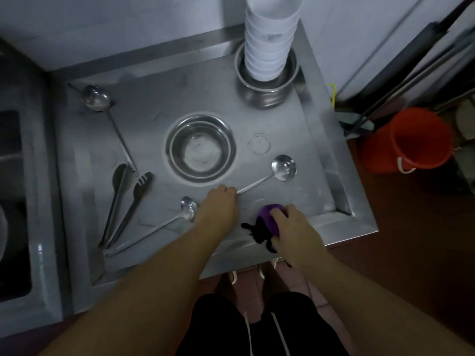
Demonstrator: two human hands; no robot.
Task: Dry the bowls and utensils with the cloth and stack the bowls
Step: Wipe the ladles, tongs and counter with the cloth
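Nearest the camera: the person's legs in black shorts [257, 327] with white drawstrings, at 6 o'clock in the head view, standing at the near edge of the steel desk [154, 106].

Left hand [218, 204]: fingers curled round the handle end of a ladle [282, 167]. The ladle's bowl lies at 2 o'clock from that hand, resting on the desk.

Right hand [293, 224]: at 5 o'clock of desk centre, gripping a bunched purple cloth [268, 214]. A dark part of the cloth trails over the near rim of the desk.

Centre of desk: two or more nested steel bowls [201, 149], mouth up, rims bright.

At 12 to 1 o'clock: a tall stack of white bowls [270, 42] standing inside a steel pot [266, 91].

At 10 o'clock: a second long-handled ladle [96, 97], handle running toward 7 o'clock.

At 8 o'clock: dark tongs [126, 201], arms apart at the far end. Just beside them a long spoon [189, 208], its bowl close to the left wrist.

Off the desk at 3 o'clock: an orange bucket [411, 142] on the floor, mop handles leaning behind it.
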